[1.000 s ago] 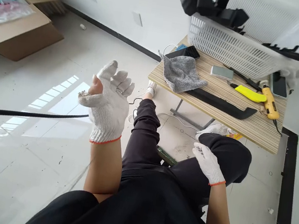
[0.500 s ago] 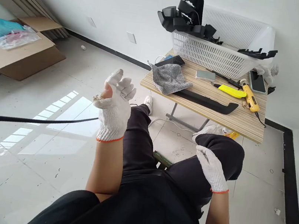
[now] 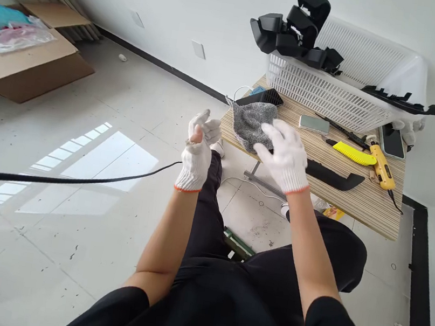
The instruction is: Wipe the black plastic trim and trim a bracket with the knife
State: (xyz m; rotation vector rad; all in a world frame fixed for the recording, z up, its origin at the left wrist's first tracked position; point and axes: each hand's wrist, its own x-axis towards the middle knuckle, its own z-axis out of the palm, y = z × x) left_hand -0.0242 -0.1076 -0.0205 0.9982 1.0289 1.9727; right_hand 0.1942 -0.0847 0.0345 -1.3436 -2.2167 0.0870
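A shiny white tile floor (image 3: pixel 63 123) fills the room, with an open brown cardboard box (image 3: pixel 23 66) at the far left. A thin black cable (image 3: pixel 76 179) runs across the floor. The left hand (image 3: pixel 198 152), in a white knit glove, is raised with fingers loosely curled, holding nothing. The right hand (image 3: pixel 284 154), gloved too, hangs spread open in front of a grey knitted cloth (image 3: pixel 250 121) on the striped wooden table (image 3: pixel 359 198). A long black plastic strip (image 3: pixel 334 176) lies just beside it.

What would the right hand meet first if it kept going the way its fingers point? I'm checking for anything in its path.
Probably the grey knitted cloth at the table's near corner: the right hand's fingers point straight at it, though depth is unclear.
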